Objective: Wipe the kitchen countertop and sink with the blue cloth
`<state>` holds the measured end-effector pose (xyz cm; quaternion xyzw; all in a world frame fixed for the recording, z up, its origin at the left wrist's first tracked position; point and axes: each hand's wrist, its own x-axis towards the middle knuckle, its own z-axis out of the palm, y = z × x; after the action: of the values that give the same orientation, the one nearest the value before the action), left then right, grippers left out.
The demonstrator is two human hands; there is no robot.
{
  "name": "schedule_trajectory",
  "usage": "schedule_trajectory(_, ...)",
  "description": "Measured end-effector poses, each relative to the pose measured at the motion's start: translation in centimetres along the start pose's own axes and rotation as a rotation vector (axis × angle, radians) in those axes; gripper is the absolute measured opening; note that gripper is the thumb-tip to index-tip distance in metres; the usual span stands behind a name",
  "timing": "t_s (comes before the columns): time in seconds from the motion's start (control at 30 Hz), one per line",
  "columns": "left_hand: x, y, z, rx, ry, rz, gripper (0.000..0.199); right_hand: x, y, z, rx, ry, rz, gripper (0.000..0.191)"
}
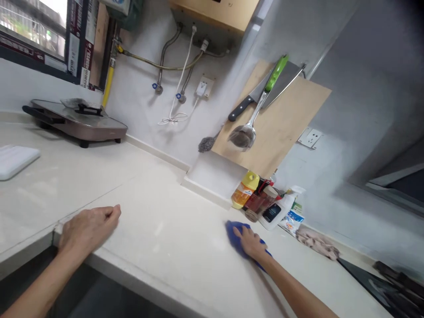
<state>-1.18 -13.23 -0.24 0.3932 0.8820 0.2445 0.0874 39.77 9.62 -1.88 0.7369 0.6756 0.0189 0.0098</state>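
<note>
My right hand (252, 243) presses a blue cloth (234, 233) against the white countertop (172, 229), its fingers bent over the fabric. Bottles stand just beyond the cloth, near the wall. On the left, my left hand (89, 227) rests at the counter's front edge, curled into a loose fist with the thumb against the fingers. Nothing shows in it.
An electric pan (76, 123) with a glass lid sits back left, near a white slab-like object (16, 160). A yellow-capped oil bottle (244, 191), a white spray bottle (276, 210) and a crumpled cloth (316, 242) line the wall. Above hang a spatula (245, 134) and knives.
</note>
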Motion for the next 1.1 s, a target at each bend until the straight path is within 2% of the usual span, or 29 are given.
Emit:
schedule_trajectory(0.1, 0.1, -0.2, 0.2, -0.006, -0.003, -0.001, 0.059, 0.5, -9.0, -1.3, 0.035, -0.013, -0.1, 0.058)
schedule_trajectory(0.37, 0.5, -0.8, 0.9, -0.072, 0.048, 0.05, 0.054, 0.0, -29.7, -1.1, 0.121, 0.07, -0.542, 0.064)
schedule_trajectory(0.5, 0.7, -1.0, 1.2, -0.083, 0.098, 0.056, 0.052, -1.7, -37.3, -1.8, 0.166, 0.055, -0.766, 0.065)
schedule_trajectory(0.6, 0.9, -1.4, 1.6, -0.146, 0.13, 0.048, 0.051, -4.9, -40.3, -2.0, 0.199, 0.003, -1.071, 0.069)
schedule_trajectory(0.67, 1.0, -1.9, 1.9, -0.201, 0.196, 0.064, 0.049, -7.5, -40.6, -2.2, 0.219, -0.033, -1.262, 0.069)
schedule_trajectory(0.73, 0.7, -2.2, 2.3, -0.239, 0.32, 0.087, 0.049, -9.9, -39.6, -2.4, 0.231, -0.045, -1.413, 0.064)
schedule_trajectory(0.8, 0.2, -2.3, 2.5, -0.228, 0.475, 0.102, 0.05, -11.7, -37.6, -2.6, 0.234, -0.051, -1.535, 0.059)
schedule_trajectory(0.87, -0.4, -2.1, 2.4, -0.169, 0.575, 0.122, 0.052, -12.9, -34.6, -2.8, 0.236, -0.068, -1.611, 0.058)
schedule_trajectory(0.97, -1.2, -1.6, 1.2, -0.073, 0.586, 0.102, 0.053, -14.0, -29.2, -2.7, 0.254, -0.09, -1.656, 0.056)
schedule_trajectory(1.1, -1.1, -1.7, -1.7, -0.034, 0.435, -0.057, 0.054, -14.9, -20.5, -2.3, 0.306, -0.066, -1.663, 0.048)
